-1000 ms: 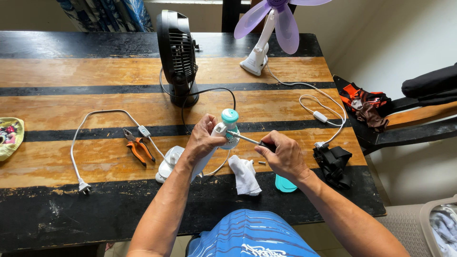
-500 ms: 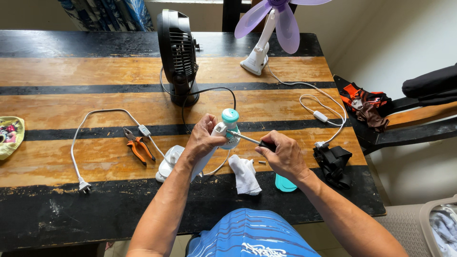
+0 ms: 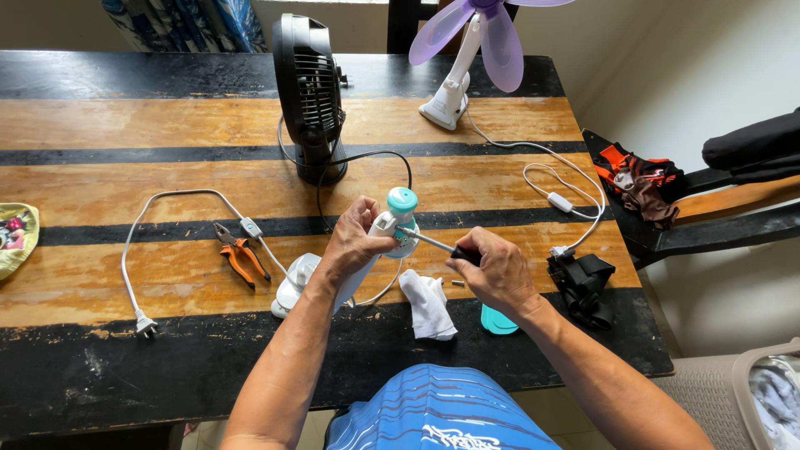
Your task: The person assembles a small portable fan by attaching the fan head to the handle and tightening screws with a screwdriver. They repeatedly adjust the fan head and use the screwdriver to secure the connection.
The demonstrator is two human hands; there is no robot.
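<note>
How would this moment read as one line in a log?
left hand: grips small white-and-teal fan | right hand: holds screwdriver, tip at fan | nearby: white cloth, orange pliers on table

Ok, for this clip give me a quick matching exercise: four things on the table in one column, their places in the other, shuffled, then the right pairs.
Things:
1. pliers
2. white cloth
3. black fan
4. screwdriver

Places:
A. held in the right hand
B. standing upright at the far middle of the table
C. lying flat, left of the left hand, beside a white cord
D. lying near the table's front edge, between the two forearms

Pairs: 1-C, 2-D, 3-B, 4-A
</note>
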